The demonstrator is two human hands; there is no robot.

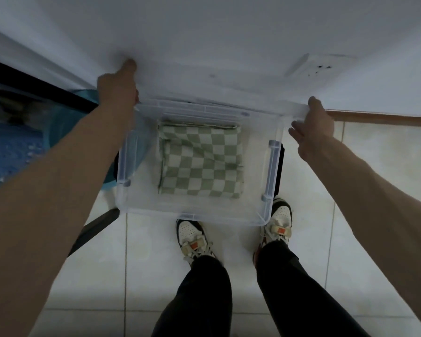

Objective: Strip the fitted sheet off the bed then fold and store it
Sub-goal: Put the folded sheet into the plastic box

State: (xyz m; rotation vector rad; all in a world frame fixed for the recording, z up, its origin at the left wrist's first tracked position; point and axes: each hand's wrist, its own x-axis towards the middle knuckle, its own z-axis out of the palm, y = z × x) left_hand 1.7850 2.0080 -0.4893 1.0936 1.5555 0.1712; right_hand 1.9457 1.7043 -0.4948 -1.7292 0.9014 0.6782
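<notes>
Holding a clear lid (212, 93) by its two ends, I start from my own grip: the left hand (117, 86) is closed over the lid's far-left corner, thumb pointing away toward the wall (204, 32), and the right hand (311, 125) pinches the right end, thumb on top and fingers (295, 133) spread loosely beneath. Neither grip is empty, as far as I can tell, though the lid is so transparent that its near edge is hard to trace.

Below and near of both hands sits the clear storage box (136, 207) on the tiled floor (131, 276), its long axis running left to right, matching the line between my hands. Inside it lies the folded fitted sheet (199, 159), green-and-white checked, flat on the bottom and a little right of centre.

I judge the lid must come toward me and down, so that its ends meet the side latches (272, 166). Both hands look about equally near to the box's rim. My shoes (192, 237) stand just at the near wall.
</notes>
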